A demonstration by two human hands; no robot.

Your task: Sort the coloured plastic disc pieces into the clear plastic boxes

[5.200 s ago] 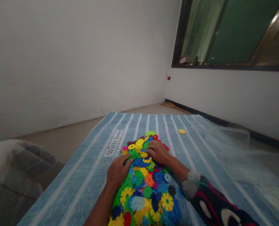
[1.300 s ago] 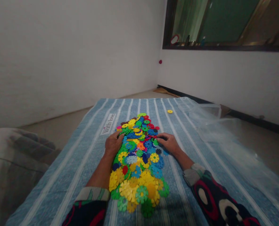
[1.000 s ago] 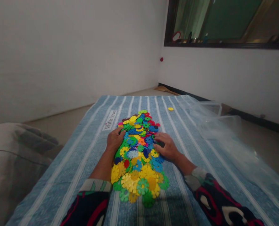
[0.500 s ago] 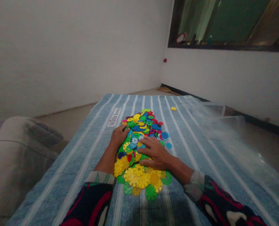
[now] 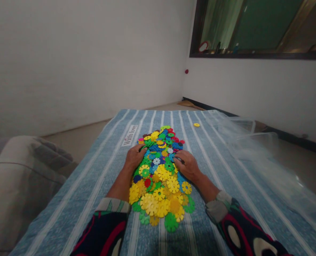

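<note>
A heap of notched plastic snowflake discs [image 5: 159,192] in yellow, green, blue and red lies on the striped cloth between my hands. At the heap's left edge, my left hand [image 5: 135,157] is closed, its fingers curled down against green discs. My right hand [image 5: 188,165] is closed at the right edge, with thumb and fingers bent inward beside blue and green discs. What either hand has in its fingers, if anything, is hidden. Large yellow discs cover the near part of the heap; smaller mixed colours lie towards the far end.
A lone yellow disc [image 5: 196,125] lies farther back on the blue striped cloth [image 5: 99,177], which bears a "With love" label [image 5: 130,135]. Clear plastic containers [image 5: 256,142] stand along the right edge. A fabric-covered bulk [image 5: 21,188] is at the left.
My right hand has moved from over the middle of the heap to its right edge, and its spread fingers have curled. Yellow discs it covered now show. My left hand has stayed put.
</note>
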